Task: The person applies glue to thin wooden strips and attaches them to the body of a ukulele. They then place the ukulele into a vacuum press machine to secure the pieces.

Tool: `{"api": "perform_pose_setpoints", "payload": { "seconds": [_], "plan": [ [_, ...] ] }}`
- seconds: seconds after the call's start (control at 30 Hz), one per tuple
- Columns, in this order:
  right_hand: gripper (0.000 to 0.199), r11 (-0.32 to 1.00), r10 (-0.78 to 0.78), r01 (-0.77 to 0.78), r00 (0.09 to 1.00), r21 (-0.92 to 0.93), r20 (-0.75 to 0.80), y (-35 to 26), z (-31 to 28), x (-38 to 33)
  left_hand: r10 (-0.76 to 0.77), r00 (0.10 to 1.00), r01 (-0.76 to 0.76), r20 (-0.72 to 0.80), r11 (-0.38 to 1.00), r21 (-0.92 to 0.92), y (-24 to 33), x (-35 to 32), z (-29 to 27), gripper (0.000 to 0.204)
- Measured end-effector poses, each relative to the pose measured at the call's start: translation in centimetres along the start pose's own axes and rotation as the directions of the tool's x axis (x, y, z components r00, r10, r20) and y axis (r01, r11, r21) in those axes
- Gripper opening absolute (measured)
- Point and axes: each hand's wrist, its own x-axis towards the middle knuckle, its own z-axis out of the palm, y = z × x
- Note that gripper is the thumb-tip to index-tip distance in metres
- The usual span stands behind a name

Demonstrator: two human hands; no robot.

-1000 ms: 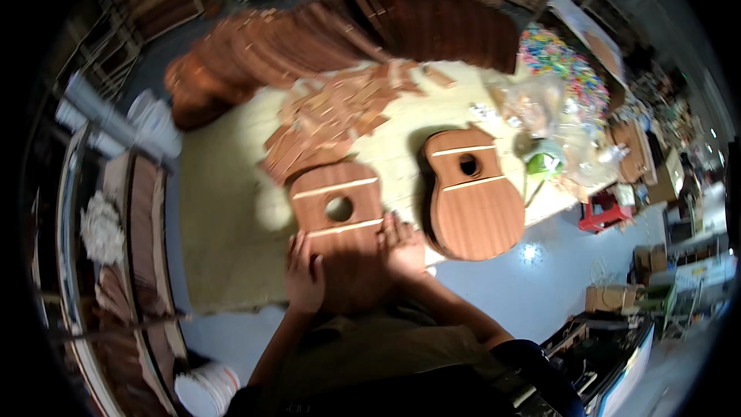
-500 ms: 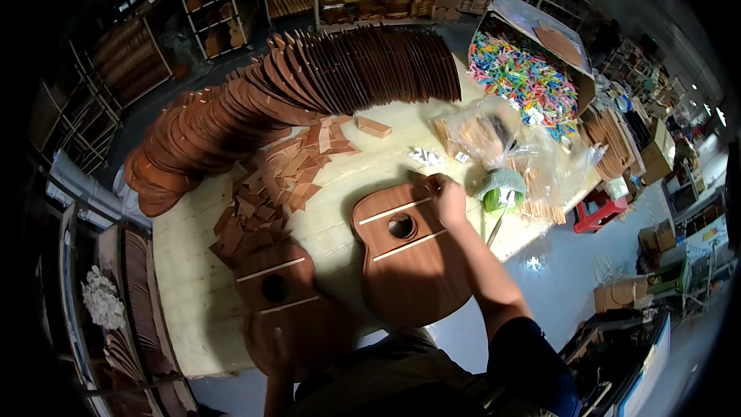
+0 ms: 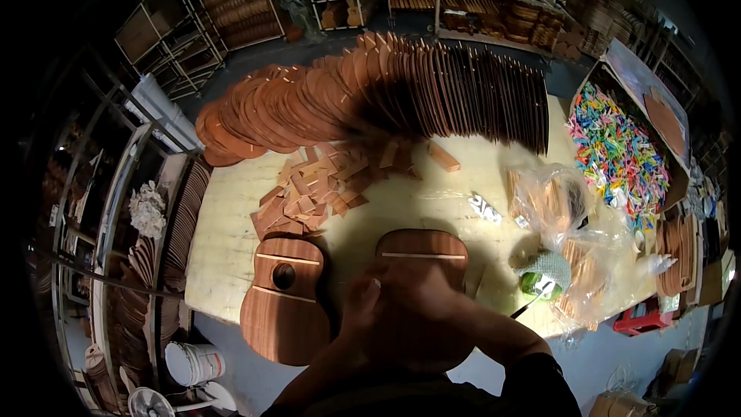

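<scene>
Two brown ukulele-shaped wooden plates lie side by side at the table's near edge. The left plate (image 3: pixel 284 328) shows a round sound hole and two pale cross strips, and no hand is on it. Over the right plate (image 3: pixel 397 243), my left hand (image 3: pixel 361 305) and my right hand (image 3: pixel 423 289) are close together, just below its upper pale strip (image 3: pixel 424 255). They cover its sound hole and lower strip. Shadow and blur hide most of my fingers, so anything held in them cannot be made out. My left thumb points upward.
Loose wooden offcuts (image 3: pixel 309 189) are heaped beyond the plates. Behind them curves a long row of upright brown plates (image 3: pixel 471 93). At right are a green-wrapped container (image 3: pixel 544 274) with a brush-like tool, plastic bags (image 3: pixel 552 197) and a box of colourful clips (image 3: pixel 617 150).
The view has swung left. My left hand has left the left plate and come over the right one, beside my right hand. My right hand has moved from the plate's upper edge toward its middle.
</scene>
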Motion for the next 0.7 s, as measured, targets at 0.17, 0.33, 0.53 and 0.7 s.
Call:
{"api": "perform_pose_setpoints", "payload": {
  "seconds": [0.17, 0.33, 0.53, 0.7],
  "plan": [
    [0.009, 0.973, 0.224, -0.222, 0.974, -0.061, 0.026, 6.9, 0.4, 5.4, -0.129, 0.971, 0.081, -0.200, 0.970, -0.231, -2.2, -1.4, -2.4, 0.035],
    [0.032, 0.622, 0.190, -0.338, 0.940, -0.707, -0.282, 24.4, 5.9, 9.8, -0.317, 0.942, 0.283, -0.110, 0.926, -0.250, -0.2, -4.4, -5.8, 0.036],
    [0.035, 0.628, 0.548, -0.568, 0.808, -0.532, -0.215, 28.6, 5.3, 9.9, -0.364, 0.899, 0.273, -0.242, 0.899, -0.342, -0.8, -7.7, -7.2, 0.033],
    [0.022, 0.678, 0.666, -0.716, 0.694, -0.167, -0.274, 17.7, -1.9, 7.7, -0.284, 0.951, 0.206, -0.124, 0.878, -0.432, -0.8, -6.9, -6.5, 0.037]
  ]
}}
